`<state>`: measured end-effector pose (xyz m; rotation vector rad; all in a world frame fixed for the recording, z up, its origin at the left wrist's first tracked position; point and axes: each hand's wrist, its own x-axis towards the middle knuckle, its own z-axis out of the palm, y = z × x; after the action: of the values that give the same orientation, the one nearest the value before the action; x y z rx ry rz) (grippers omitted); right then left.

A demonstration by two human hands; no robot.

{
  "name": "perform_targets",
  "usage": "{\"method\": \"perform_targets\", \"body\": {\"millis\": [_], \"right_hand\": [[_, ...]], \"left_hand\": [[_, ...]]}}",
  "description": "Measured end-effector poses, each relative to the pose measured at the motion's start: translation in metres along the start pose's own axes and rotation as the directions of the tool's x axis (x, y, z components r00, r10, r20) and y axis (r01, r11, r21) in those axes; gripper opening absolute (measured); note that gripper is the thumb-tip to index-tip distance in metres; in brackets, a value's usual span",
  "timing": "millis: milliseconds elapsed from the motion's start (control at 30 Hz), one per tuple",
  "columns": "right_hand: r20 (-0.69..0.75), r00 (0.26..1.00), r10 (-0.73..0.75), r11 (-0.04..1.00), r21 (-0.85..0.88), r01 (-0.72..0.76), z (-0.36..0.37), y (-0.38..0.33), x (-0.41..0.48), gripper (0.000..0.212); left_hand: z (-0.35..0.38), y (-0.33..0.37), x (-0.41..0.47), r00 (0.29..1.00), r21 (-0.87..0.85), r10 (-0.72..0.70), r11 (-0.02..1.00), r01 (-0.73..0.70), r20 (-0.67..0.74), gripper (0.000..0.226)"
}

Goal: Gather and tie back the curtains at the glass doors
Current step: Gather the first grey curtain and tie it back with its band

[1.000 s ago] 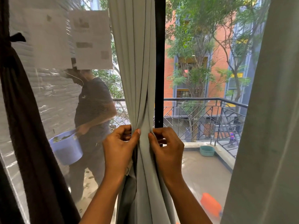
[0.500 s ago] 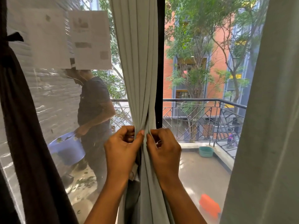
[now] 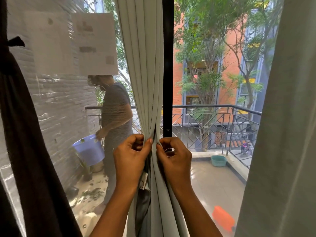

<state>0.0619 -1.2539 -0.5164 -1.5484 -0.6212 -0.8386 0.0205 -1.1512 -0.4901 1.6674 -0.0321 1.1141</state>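
A pale grey-green curtain (image 3: 145,65) hangs gathered into narrow folds in front of the black door frame (image 3: 168,74). My left hand (image 3: 131,158) grips the bunched folds from the left, thumb pressed against the cloth. From the right, my right hand (image 3: 174,156) pinches the same bunch at the same height. A thin tie seems to run between my fingers, but it is mostly hidden. A dark brown curtain (image 3: 22,142) hangs at the far left, cinched by a dark tie (image 3: 15,42). Another pale curtain (image 3: 280,134) hangs loose at the right edge.
Two paper sheets (image 3: 94,43) are stuck on the left glass. Outside on the balcony a person (image 3: 116,117) holds a purple bucket (image 3: 89,149). A teal basin (image 3: 218,160) and an orange object (image 3: 223,218) lie on the balcony floor by the metal railing (image 3: 213,124).
My hands have drawn closer together, cinching the folds tighter. The person outside has shifted right and turned away with the bucket.
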Motion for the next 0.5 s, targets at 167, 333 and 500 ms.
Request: {"method": "perform_targets", "body": {"millis": [167,333,500], "right_hand": [[0.111,0.993,0.032,0.989,0.140,-0.047,-0.005,0.000,0.005,0.021],[0.179,0.976,0.125,0.955,0.246,-0.168,-0.005,0.008,0.006,0.017],[0.263,0.957,0.125,0.933,0.296,-0.203,-0.008,0.019,0.008,0.024]], "left_hand": [[0.002,-0.004,0.002,0.999,0.034,0.036,0.999,-0.036,0.009,0.026],[0.005,-0.014,0.005,0.999,0.013,-0.024,1.000,0.024,0.038,0.010],[0.000,-0.017,0.021,0.975,-0.025,-0.132,0.990,0.139,0.177,0.005]]}}
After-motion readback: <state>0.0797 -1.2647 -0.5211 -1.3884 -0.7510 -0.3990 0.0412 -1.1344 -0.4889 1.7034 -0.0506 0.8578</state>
